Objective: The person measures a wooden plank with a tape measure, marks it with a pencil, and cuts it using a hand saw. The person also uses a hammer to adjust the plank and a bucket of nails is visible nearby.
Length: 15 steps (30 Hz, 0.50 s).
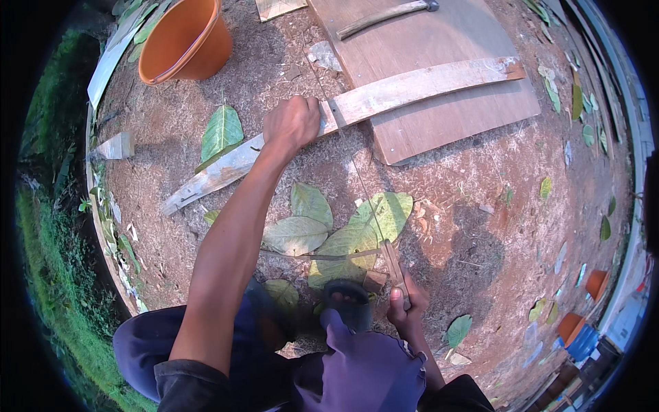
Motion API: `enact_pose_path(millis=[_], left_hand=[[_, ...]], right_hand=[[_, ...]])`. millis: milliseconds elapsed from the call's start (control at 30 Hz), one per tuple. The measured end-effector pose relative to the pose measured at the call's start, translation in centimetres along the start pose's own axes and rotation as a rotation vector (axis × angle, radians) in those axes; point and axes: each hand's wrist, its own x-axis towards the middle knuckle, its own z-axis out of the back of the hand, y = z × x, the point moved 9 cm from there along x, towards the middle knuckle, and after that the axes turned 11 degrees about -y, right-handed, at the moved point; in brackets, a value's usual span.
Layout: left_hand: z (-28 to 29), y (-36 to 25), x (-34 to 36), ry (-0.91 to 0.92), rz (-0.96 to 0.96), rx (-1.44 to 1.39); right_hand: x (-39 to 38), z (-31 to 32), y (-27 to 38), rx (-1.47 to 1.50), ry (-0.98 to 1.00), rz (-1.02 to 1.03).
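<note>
My left hand (pixel 292 123) is closed around a long, weathered wooden plank (pixel 412 86). The plank runs from the lower left of the dirt ground up onto a sheet of plywood (pixel 446 117). My right hand (pixel 406 305) is low by my knee and grips a short wooden stick (pixel 392 261). From that stick a thin straight line (pixel 347 161) runs up across the plank beside my left hand. I cannot tell whether it is a string or a thin blade. My foot (pixel 347 299) rests on the ground beside the right hand.
An orange bucket (pixel 185 41) stands at the upper left. A tool with a wooden handle (pixel 384 17) lies on the plywood's far end. Large green leaves (pixel 329 233) cover the soil before me. A small wood block (pixel 117 145) sits left, near grass.
</note>
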Motion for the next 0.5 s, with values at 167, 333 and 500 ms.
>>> enact_pose_path(millis=[167,333,500], left_hand=[[0.0,-1.4,0.3,-0.07,-0.028,0.001],[-0.4,0.2,-0.8,-0.027,0.001,0.028],[-1.3,-0.4,0.1,-0.006,-0.007,-0.002]], right_hand=[[5.7,-4.9,-1.3,0.085,-0.103,-0.11],[1.6,-2.9,-1.4,0.038,0.003,-0.226],[-1.6,0.7,-0.1,-0.062,0.058,-0.17]])
